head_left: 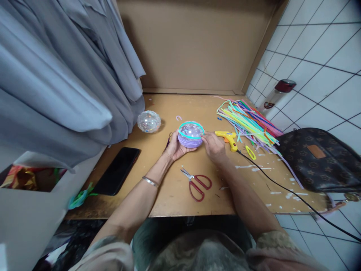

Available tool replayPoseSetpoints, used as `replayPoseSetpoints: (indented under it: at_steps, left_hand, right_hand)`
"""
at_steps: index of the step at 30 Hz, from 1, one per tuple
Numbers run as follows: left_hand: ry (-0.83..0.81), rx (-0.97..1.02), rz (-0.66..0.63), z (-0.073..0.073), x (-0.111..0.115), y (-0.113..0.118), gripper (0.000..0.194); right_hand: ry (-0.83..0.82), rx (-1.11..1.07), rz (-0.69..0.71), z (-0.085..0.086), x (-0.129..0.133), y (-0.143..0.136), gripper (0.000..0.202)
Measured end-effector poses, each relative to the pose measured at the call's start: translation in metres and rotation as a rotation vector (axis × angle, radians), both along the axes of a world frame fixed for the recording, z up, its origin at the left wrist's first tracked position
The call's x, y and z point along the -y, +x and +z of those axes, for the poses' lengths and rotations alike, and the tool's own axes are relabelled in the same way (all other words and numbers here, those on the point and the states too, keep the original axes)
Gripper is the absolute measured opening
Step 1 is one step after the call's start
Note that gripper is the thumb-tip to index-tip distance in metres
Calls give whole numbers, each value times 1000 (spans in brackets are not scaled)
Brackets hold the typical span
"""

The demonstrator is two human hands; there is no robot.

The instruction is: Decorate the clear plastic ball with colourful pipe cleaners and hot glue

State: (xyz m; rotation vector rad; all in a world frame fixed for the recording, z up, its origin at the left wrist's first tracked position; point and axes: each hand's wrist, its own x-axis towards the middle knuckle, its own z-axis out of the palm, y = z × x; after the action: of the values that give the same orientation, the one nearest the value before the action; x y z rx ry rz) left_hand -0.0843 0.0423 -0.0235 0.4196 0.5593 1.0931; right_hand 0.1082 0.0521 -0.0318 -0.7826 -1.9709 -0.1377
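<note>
My left hand (pixel 175 148) cups a clear plastic ball (pixel 191 131) from the left and below. Its lower part is wound with rows of purple pipe cleaner (pixel 190 142). A turquoise pipe cleaner (pixel 184 134) forms a ring around the ball above the purple rows. On the ball's right side, the fingers of my right hand (pixel 214 146) pinch the turquoise pipe cleaner. Just right of that hand lies a yellow glue gun (pixel 227 135) with a black cord. Red-handled scissors (pixel 196 183) rest, blades apart, on the table in front of me.
Another clear ball (pixel 149 121) sits at the back left. A black phone (pixel 117 171) lies at the left edge, near a grey curtain (pixel 84 75). To the right are a pipe cleaner bundle (pixel 248 122), a clear bottle (pixel 275 98) and a brown bag (pixel 321 160).
</note>
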Motion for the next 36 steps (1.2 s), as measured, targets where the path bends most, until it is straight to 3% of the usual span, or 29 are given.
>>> replayPoseSetpoints:
  at_steps: [13,28,36]
  left_hand:
    - [45,-11,-22,-4,-1,1,55]
    - [83,-24,23,-13,-6,0,52]
    - [89,-104,44,-6,-2,5,51]
  right_hand:
    - [224,40,-96,0,1,-3,22]
    - [23,135,-91,-13,-6,3,28]
    - [131,188,-170,-13,-6,2,28]
